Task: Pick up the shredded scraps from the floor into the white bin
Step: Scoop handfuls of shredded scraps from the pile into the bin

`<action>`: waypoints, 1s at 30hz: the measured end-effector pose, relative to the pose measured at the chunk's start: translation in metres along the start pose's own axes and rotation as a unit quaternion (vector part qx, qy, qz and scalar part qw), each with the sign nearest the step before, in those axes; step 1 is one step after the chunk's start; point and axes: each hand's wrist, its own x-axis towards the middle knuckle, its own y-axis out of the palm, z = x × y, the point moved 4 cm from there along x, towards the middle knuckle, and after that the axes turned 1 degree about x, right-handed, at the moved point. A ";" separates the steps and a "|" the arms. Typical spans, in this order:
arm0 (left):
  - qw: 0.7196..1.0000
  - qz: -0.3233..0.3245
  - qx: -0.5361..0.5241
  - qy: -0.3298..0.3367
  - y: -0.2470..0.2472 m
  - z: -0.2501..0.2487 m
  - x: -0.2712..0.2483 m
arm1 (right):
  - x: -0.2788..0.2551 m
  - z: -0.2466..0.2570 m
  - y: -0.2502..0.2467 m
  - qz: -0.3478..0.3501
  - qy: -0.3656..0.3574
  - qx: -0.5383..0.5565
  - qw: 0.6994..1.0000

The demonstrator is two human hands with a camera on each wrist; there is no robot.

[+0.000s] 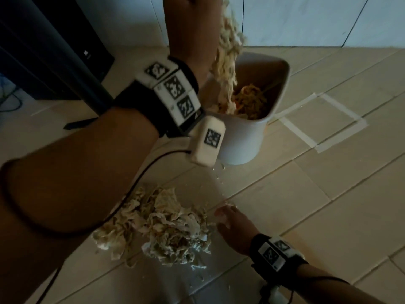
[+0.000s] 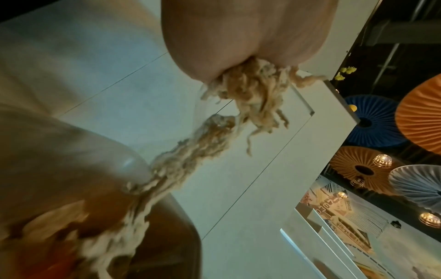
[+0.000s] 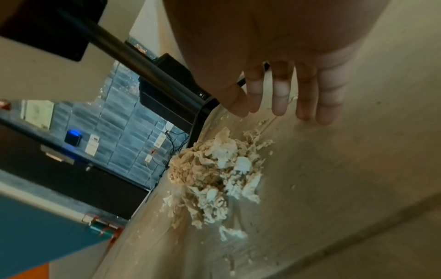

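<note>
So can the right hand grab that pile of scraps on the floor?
Probably yes. The right hand is open, right beside the pile of scraps on the floor, with nothing between them.

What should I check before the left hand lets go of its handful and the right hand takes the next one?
1. Left hand grips a strand bundle: ok.
2. Bundle hangs over the white bin opening: ok.
3. Bin upright, with room left: ok.
4. Right hand open beside the floor pile: ok.
5. Floor cleared: not ok, pile and crumbs remain.
6. Cable clear of the pile: not ok.
</note>
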 end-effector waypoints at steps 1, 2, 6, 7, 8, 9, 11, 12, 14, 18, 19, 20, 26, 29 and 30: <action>1.000 0.019 0.007 0.009 0.006 0.002 0.009 | -0.001 -0.002 0.001 0.006 0.001 -0.016 1.000; 0.999 0.033 0.005 0.021 0.011 0.008 0.016 | -0.002 -0.004 0.002 0.011 0.000 -0.029 1.000; 1.000 0.006 0.003 -0.014 0.027 0.009 0.022 | -0.010 -0.008 0.006 0.021 -0.017 -0.064 0.998; 0.999 0.009 0.037 -0.020 0.032 0.007 0.015 | -0.011 -0.007 0.006 0.023 -0.024 -0.074 0.997; 0.997 0.024 0.070 -0.024 0.036 0.011 0.008 | -0.012 -0.006 0.007 0.026 -0.030 -0.084 0.996; 0.993 0.050 0.103 -0.034 0.037 0.020 0.001 | -0.013 -0.006 0.007 0.030 -0.033 -0.093 0.995; 0.977 0.119 0.166 -0.066 0.037 0.041 -0.014 | -0.014 -0.005 0.006 0.030 -0.044 -0.111 0.992; 0.963 0.154 0.206 -0.081 0.036 0.051 -0.020 | -0.015 -0.005 0.005 0.030 -0.050 -0.122 0.991; 0.912 0.256 0.307 -0.088 0.033 0.066 -0.035 | -0.018 -0.005 0.006 0.030 -0.058 -0.147 0.987; 0.786 0.454 0.407 -0.104 0.021 0.071 -0.057 | -0.024 -0.009 0.014 0.028 -0.087 -0.218 0.972; 0.783 0.471 0.382 -0.136 0.018 0.069 -0.058 | -0.025 -0.012 0.017 0.029 -0.097 -0.238 0.966; 0.788 0.478 0.351 -0.164 0.016 0.066 -0.059 | -0.026 -0.015 0.021 0.032 -0.104 -0.252 0.962; 0.891 0.352 0.282 -0.044 -0.009 0.033 -0.043 | -0.034 -0.020 0.026 0.025 -0.112 -0.310 0.944; 0.928 0.267 0.260 -0.027 -0.042 0.041 -0.041 | -0.033 -0.016 0.029 0.042 -0.113 -0.292 0.949; 0.929 0.244 0.275 -0.038 -0.055 0.048 -0.045 | -0.031 -0.016 0.028 0.044 -0.109 -0.285 0.951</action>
